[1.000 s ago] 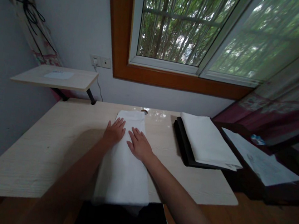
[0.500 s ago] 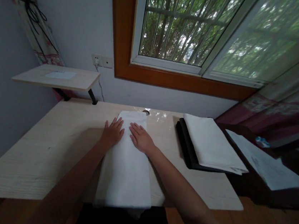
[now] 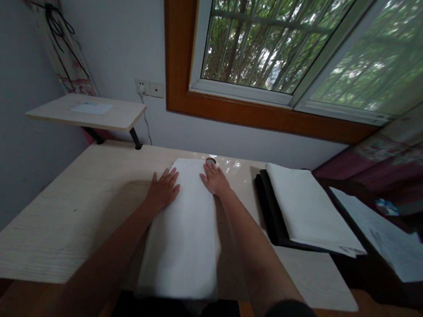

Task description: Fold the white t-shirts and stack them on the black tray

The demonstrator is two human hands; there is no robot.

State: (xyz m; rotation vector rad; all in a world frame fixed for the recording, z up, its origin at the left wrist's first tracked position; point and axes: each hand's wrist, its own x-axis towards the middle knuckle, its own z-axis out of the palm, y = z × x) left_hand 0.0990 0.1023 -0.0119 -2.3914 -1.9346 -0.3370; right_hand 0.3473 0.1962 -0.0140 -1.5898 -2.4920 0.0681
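A long strip of folded white cloth (image 3: 185, 242) lies on the pale wooden table (image 3: 72, 244), its near end reaching the front edge. My left hand (image 3: 162, 189) rests flat with spread fingers on the cloth's left edge, toward its far end. On the far right corner of the cloth lies my right hand (image 3: 214, 179), fingers stretched out and close to the round hole in the tabletop. Neither hand grips anything.
Folded white cloth (image 3: 309, 205) tops a black folded cloth (image 3: 267, 205) on the table's right. A small raised shelf (image 3: 87, 111) with a paper on it stands at the back left. Printed sheets (image 3: 389, 235) lie on a dark surface beyond the right edge.
My right hand has slid outward and away from me, from the cloth's middle to its far right corner. My left hand stays about where it was. The view has shifted slightly.
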